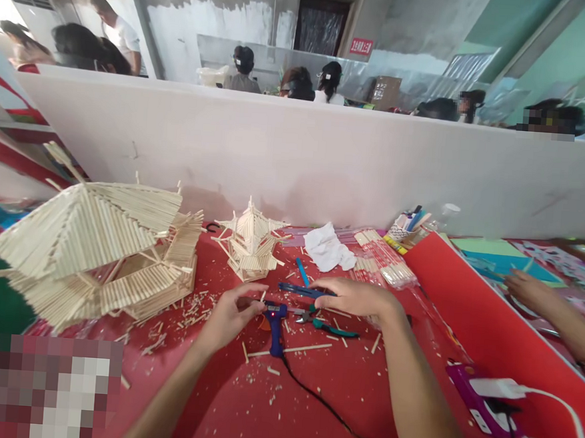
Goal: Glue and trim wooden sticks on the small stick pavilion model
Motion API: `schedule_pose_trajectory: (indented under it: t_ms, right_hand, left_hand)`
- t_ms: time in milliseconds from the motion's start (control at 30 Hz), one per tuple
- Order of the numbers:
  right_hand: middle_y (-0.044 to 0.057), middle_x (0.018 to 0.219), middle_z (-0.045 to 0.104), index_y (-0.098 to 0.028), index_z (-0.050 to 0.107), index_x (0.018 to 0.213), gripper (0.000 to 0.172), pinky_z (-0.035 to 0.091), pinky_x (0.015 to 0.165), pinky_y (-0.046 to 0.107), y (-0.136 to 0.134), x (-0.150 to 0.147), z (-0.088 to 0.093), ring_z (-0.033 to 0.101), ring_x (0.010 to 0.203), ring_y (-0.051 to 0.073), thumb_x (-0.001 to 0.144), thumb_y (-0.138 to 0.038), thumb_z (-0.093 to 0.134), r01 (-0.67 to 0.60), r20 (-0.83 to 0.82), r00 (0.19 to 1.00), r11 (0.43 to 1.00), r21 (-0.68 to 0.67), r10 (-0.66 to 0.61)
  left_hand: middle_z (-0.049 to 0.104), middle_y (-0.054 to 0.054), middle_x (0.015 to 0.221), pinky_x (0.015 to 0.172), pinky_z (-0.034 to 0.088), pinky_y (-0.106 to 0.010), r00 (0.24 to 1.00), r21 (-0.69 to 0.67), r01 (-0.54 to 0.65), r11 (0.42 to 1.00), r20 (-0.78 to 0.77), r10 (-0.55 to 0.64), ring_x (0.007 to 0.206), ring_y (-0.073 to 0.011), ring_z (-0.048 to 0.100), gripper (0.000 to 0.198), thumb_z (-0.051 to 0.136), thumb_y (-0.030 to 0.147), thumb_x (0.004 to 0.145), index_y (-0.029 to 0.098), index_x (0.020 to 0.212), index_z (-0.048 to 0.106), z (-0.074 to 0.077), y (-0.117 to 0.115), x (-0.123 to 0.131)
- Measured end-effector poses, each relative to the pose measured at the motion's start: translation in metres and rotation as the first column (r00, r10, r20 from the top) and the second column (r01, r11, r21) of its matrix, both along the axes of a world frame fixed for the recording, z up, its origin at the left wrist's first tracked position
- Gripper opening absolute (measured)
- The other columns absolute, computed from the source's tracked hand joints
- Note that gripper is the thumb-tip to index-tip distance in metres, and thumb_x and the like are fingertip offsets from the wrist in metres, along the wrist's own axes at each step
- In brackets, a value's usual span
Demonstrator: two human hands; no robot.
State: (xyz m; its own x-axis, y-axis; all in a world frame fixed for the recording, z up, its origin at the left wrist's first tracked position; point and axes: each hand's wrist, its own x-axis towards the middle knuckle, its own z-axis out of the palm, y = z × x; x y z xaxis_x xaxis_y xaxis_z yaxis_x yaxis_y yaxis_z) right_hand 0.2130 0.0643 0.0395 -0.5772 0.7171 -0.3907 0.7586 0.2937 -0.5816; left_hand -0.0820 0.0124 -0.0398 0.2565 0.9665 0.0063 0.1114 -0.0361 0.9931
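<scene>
My left hand (230, 316) pinches a short wooden stick (263, 296) just above the nozzle end of a blue glue gun (276, 331). The glue gun lies on the red tabletop, with a small red light lit on it. My right hand (354, 297) has its fingers closed on a slim dark-blue tool (295, 289), whose exact kind I cannot make out. Beneath that hand lie cutting pliers (332, 328) with teal handles. A small pavilion model of wooden sticks (251, 243) stands behind my hands. To the left sits a larger stick-built pavilion (95, 245) with a wide roof.
Stick scraps litter the red table (239, 409). White tissue (328, 247) and packs of sticks (384, 259) lie at the back. A red board (495, 333) borders the right, near a purple power strip (483, 402). Another person's hand (532, 292) is beyond it. A white partition (297, 152) stands behind.
</scene>
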Motion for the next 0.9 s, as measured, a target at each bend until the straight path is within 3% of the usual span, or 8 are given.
schedule_pose_trajectory:
  t_ms: [200,367,533,700,900]
  right_hand:
    - [0.007,0.121,0.071,-0.024,0.068,0.123,0.046,0.047,0.082,0.031,0.0,-0.028,0.002,0.066,0.102,0.026,0.092,-0.056,0.056,-0.092,0.043,0.995,0.994,-0.055,0.095]
    - [0.009,0.119,0.071,-0.023,0.068,0.122,0.045,0.046,0.082,0.032,0.0,-0.034,-0.006,0.066,0.102,0.026,0.093,-0.055,0.054,-0.137,0.056,0.989,0.99,-0.014,0.137]
    - [0.01,0.115,0.072,-0.022,0.069,0.119,0.049,0.046,0.08,0.032,0.003,-0.036,-0.013,0.066,0.098,0.025,0.094,-0.06,0.052,-0.195,0.007,0.981,0.981,0.01,0.195]
    - [0.009,0.106,0.074,-0.022,0.072,0.114,0.045,0.044,0.076,0.032,0.001,-0.038,-0.008,0.067,0.091,0.024,0.095,-0.058,0.051,-0.188,0.019,0.982,0.982,0.025,0.187]
    - [0.01,0.111,0.073,-0.021,0.071,0.117,0.042,0.044,0.08,0.033,0.0,-0.043,-0.004,0.066,0.098,0.025,0.096,-0.053,0.053,-0.201,0.013,0.98,0.978,0.057,0.2]
  left_hand:
    - [0.076,-0.009,0.096,0.076,0.054,-0.031,1.0,-0.032,0.005,0.999,0.03,-0.004,0.083,-0.0202,0.072,0.04,0.071,0.036,0.083,0.015,0.117,0.066,0.002,0.0,0.003]
    - [0.074,-0.01,0.108,0.076,0.056,-0.031,0.999,0.0,0.013,1.0,-0.036,-0.013,0.081,-0.018,0.071,0.034,0.069,0.031,0.084,0.016,0.115,0.069,0.005,-0.001,0.005]
    - [0.074,-0.009,0.111,0.083,0.057,-0.033,0.993,0.052,0.043,0.998,-0.109,-0.037,0.092,-0.0202,0.071,0.03,0.068,0.027,0.085,0.018,0.114,0.072,0.005,0.0,0.006]
    - [0.074,-0.009,0.112,0.084,0.057,-0.033,0.986,0.075,0.059,0.995,-0.162,-0.046,0.094,-0.0204,0.071,0.031,0.067,0.026,0.086,0.02,0.116,0.072,0.002,0.0,0.005]
    - [0.076,-0.009,0.111,0.089,0.057,-0.035,0.985,0.082,0.046,0.996,-0.167,-0.032,0.097,-0.0207,0.071,0.031,0.068,0.025,0.086,0.019,0.116,0.072,0.003,0.0,0.004]
